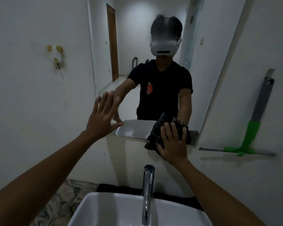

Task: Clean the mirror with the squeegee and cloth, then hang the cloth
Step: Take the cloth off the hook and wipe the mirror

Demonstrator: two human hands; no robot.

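The frameless mirror [134, 38] hangs on the white wall above the basin. My right hand [172, 143] presses a dark bunched cloth [155, 132] flat against the mirror's bottom right corner, and the cloth overlaps the lower edge. My left hand [103, 116] is flat with fingers spread, its fingertips touching the mirror's lower left edge. The squeegee [250, 136], with a green head, grey handle and a long blade at the bottom, hangs on the wall to the right of the mirror, untouched.
A white basin [104, 209] with a tall chrome tap [147, 193] sits directly below. A small hook fixture [56, 55] is on the wall at the left. A marbled counter [64, 201] lies left of the basin.
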